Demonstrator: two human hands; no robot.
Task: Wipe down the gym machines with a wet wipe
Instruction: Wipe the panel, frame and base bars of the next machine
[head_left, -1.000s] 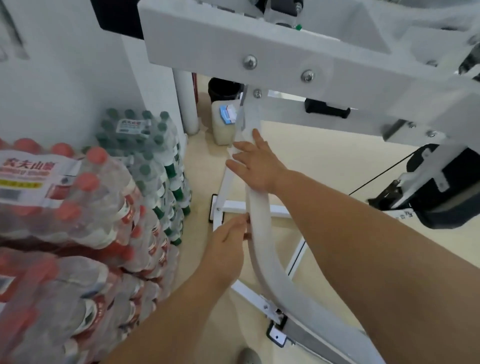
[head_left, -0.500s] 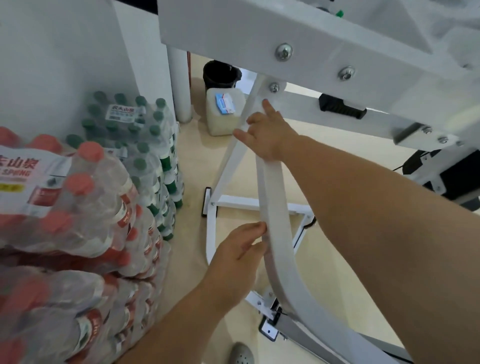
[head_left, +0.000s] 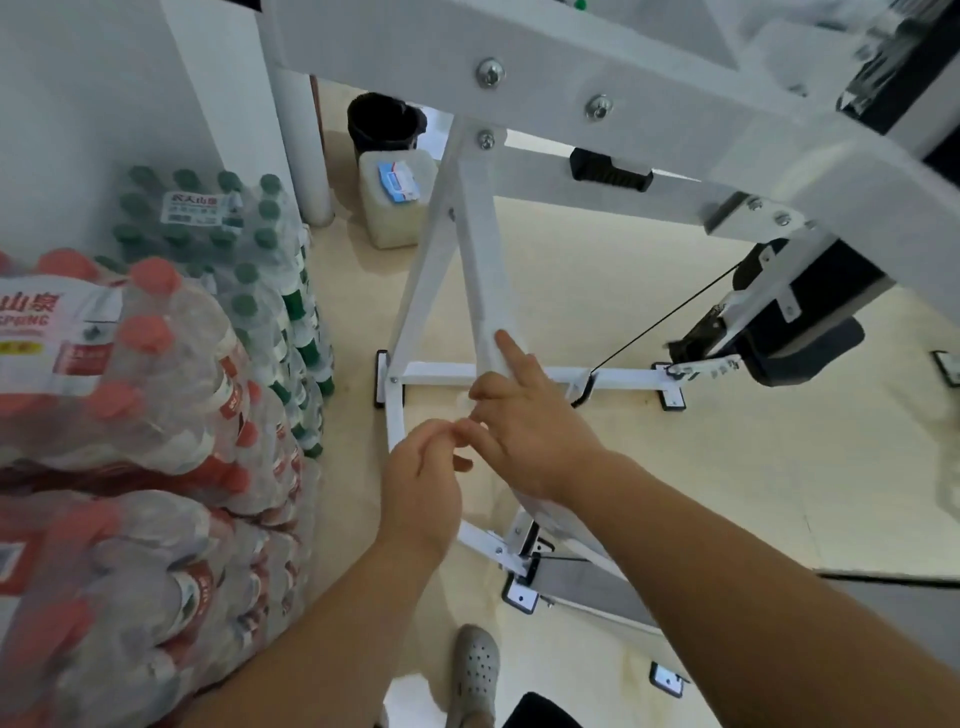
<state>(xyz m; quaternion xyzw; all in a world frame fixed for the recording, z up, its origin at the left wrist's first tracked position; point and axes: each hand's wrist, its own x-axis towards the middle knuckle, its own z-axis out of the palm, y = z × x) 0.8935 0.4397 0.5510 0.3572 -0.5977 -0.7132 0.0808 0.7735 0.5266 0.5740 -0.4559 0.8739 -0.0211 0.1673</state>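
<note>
The white gym machine frame (head_left: 649, 67) fills the top of the view, and its curved white bar (head_left: 480, 270) runs down toward me. My right hand (head_left: 524, 431) lies on that bar with the index finger straight along it and the other fingers curled. A pale scrap of wet wipe (head_left: 464, 402) shows by its knuckles, mostly hidden. My left hand (head_left: 423, 488) sits just left of the bar, its thumb and fingertips pinched together against the right hand's fingers, at the wipe.
Shrink-wrapped packs of red-capped bottles (head_left: 130, 415) and green-capped bottles (head_left: 234, 249) are stacked close on the left. A black bin (head_left: 382, 122) and a plastic jug (head_left: 397, 197) stand by the wall. A black seat and cable (head_left: 779, 312) lie to the right. My grey shoe (head_left: 475, 670) is below.
My right hand slid down the curved bar from near its top bolt toward me. The left hand left the bar's side and came up to meet the right hand's fingers.
</note>
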